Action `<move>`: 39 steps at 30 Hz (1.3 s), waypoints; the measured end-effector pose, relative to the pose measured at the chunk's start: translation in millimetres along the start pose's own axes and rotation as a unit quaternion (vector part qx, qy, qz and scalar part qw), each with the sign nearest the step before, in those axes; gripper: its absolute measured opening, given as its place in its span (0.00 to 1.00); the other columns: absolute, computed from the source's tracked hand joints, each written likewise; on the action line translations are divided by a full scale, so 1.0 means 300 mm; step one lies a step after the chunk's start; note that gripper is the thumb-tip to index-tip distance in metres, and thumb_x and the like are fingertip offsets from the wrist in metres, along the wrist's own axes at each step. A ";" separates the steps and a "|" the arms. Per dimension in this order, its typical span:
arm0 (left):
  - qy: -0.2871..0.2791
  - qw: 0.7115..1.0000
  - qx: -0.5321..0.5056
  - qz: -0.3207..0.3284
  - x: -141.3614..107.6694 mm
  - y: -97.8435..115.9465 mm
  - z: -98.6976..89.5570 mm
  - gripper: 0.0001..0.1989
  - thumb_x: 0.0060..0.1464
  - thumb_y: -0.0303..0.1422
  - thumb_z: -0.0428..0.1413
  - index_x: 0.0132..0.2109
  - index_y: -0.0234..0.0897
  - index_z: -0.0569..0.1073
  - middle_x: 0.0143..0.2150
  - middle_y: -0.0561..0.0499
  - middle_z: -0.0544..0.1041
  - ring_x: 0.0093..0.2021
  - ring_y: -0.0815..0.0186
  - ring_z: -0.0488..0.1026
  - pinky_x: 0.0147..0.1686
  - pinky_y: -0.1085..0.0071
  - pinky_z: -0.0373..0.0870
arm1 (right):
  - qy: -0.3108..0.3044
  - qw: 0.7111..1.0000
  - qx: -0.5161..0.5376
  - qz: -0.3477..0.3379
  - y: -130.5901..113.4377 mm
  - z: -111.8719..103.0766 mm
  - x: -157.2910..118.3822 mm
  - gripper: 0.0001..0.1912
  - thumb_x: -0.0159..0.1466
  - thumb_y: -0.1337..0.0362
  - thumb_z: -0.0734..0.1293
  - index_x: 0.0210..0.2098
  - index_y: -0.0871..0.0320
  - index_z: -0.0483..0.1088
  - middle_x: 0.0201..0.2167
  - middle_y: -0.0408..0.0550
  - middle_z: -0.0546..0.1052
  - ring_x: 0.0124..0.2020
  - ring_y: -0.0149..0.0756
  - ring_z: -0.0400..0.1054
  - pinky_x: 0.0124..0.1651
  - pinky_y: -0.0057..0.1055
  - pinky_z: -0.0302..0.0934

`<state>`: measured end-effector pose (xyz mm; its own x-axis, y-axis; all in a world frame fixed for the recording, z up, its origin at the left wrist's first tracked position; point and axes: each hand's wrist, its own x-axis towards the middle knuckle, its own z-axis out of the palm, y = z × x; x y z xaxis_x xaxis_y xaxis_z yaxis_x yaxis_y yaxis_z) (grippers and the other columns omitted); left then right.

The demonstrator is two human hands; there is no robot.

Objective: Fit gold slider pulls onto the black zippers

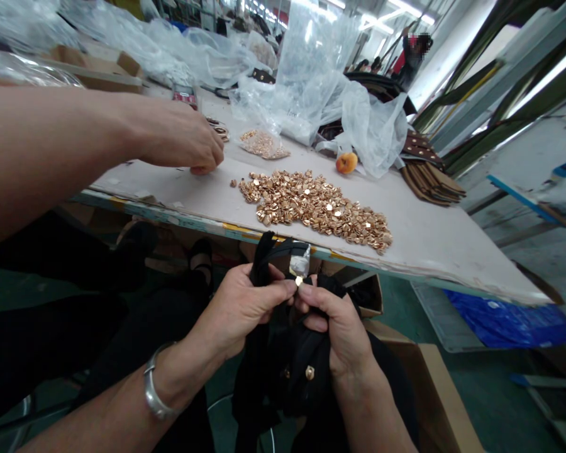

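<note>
My left hand (248, 302), with a silver bangle on its wrist, pinches a small shiny gold piece (299, 280) between thumb and fingers. From the other side my right hand (332, 321) closes on the same piece, both thumb tips nearly touching. Black fabric straps (302, 352) bunch between and below the hands, and a gold fitting (310, 373) shows on them. A silvery wrapped bit (299, 259) stands just above the thumbs. Beyond the table's front edge lies a wide pile of small gold pieces (316, 204).
Another person's hand (183, 141) reaches over the table (434, 236) from the left. Behind the pile are a bag of small pieces (264, 145), a peach (346, 163), clear plastic bags (375, 129) and stacked brown pieces (431, 182). An open carton (446, 396) stands low at right.
</note>
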<state>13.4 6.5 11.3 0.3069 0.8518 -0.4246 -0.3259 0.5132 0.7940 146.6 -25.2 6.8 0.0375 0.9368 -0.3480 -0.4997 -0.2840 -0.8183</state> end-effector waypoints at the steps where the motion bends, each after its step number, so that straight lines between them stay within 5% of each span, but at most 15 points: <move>1: 0.000 1.000 -0.002 0.011 0.000 -0.003 0.001 0.14 0.37 0.32 0.69 0.26 0.34 0.71 0.21 0.55 0.74 0.20 0.74 0.67 0.18 0.81 0.59 | 0.004 1.000 -0.004 -0.003 -0.002 0.002 0.001 0.15 0.48 0.64 0.78 0.18 0.63 0.68 0.18 0.42 0.67 0.17 0.20 0.52 0.15 0.14 0.39; 5: -0.013 0.999 -0.010 0.044 -0.004 -0.015 -0.004 0.16 0.38 0.36 0.70 0.27 0.34 0.71 0.24 0.54 0.75 0.23 0.73 0.69 0.21 0.80 0.63 | 0.020 0.999 -0.030 -0.035 -0.001 0.002 -0.002 0.18 0.47 0.60 0.80 0.20 0.62 0.68 0.19 0.42 0.69 0.17 0.20 0.51 0.15 0.16 0.40; 12: -0.046 0.998 0.014 0.028 -0.032 -0.028 -0.023 0.18 0.37 0.39 0.71 0.26 0.35 0.71 0.15 0.62 0.60 0.15 0.80 0.49 0.15 0.80 0.44 | 0.029 0.995 -0.075 -0.056 0.029 -0.029 -0.030 0.22 0.49 0.56 0.80 0.24 0.59 0.66 0.17 0.35 0.59 0.16 0.20 0.46 0.16 0.18 0.43; 20: -0.013 0.999 -0.023 0.040 -0.015 -0.014 -0.003 0.20 0.33 0.38 0.73 0.29 0.35 0.72 0.17 0.62 0.62 0.16 0.80 0.51 0.15 0.81 0.43 | 0.059 0.991 -0.091 -0.075 0.004 -0.012 -0.005 0.22 0.46 0.55 0.81 0.23 0.60 0.67 0.18 0.36 0.61 0.17 0.21 0.48 0.16 0.18 0.42; 28: -0.048 0.998 0.009 0.051 -0.011 -0.031 -0.005 0.19 0.46 0.45 0.66 0.35 0.35 0.72 0.20 0.61 0.63 0.16 0.79 0.50 0.15 0.80 0.45 | 0.056 0.949 -0.274 -0.148 -0.037 -0.017 0.003 0.21 0.56 0.50 0.75 0.24 0.58 0.67 0.18 0.37 0.63 0.19 0.27 0.54 0.21 0.24 0.49; 30: -0.050 0.998 0.019 0.040 -0.006 -0.032 -0.004 0.18 0.47 0.45 0.65 0.35 0.35 0.71 0.22 0.59 0.66 0.16 0.79 0.51 0.14 0.80 0.45 | 0.061 0.923 -0.332 -0.187 -0.043 -0.017 0.011 0.20 0.58 0.51 0.73 0.23 0.58 0.66 0.18 0.38 0.65 0.20 0.29 0.56 0.23 0.25 0.51; 33: -0.055 0.997 0.033 0.035 -0.002 -0.030 -0.003 0.15 0.46 0.41 0.65 0.33 0.34 0.71 0.21 0.60 0.64 0.16 0.79 0.51 0.14 0.79 0.44 | 0.072 0.845 -0.453 -0.274 -0.070 -0.009 0.041 0.17 0.61 0.52 0.68 0.23 0.57 0.68 0.20 0.40 0.69 0.23 0.33 0.61 0.26 0.27 0.55; 36: -0.047 0.998 0.035 0.033 -0.003 -0.026 0.001 0.12 0.45 0.37 0.64 0.31 0.34 0.71 0.19 0.62 0.59 0.16 0.79 0.49 0.14 0.78 0.42 | 0.155 0.779 -0.518 -0.318 -0.120 0.013 0.089 0.17 0.60 0.50 0.67 0.25 0.56 0.70 0.20 0.41 0.71 0.23 0.35 0.64 0.27 0.29 0.55; 39: -0.036 0.999 0.034 0.014 -0.003 -0.020 0.006 0.11 0.44 0.36 0.63 0.29 0.35 0.69 0.18 0.62 0.58 0.16 0.78 0.48 0.14 0.77 0.41 | 0.218 0.753 -0.518 -0.342 -0.165 0.033 0.132 0.19 0.59 0.47 0.68 0.24 0.56 0.69 0.18 0.40 0.69 0.21 0.34 0.62 0.24 0.29 0.53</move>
<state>16.6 2.3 7.7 0.3633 0.8542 -0.3719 -0.2740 0.4795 0.8336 164.2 28.0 38.0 0.3732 0.8440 0.3854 0.7011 0.0155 -0.7129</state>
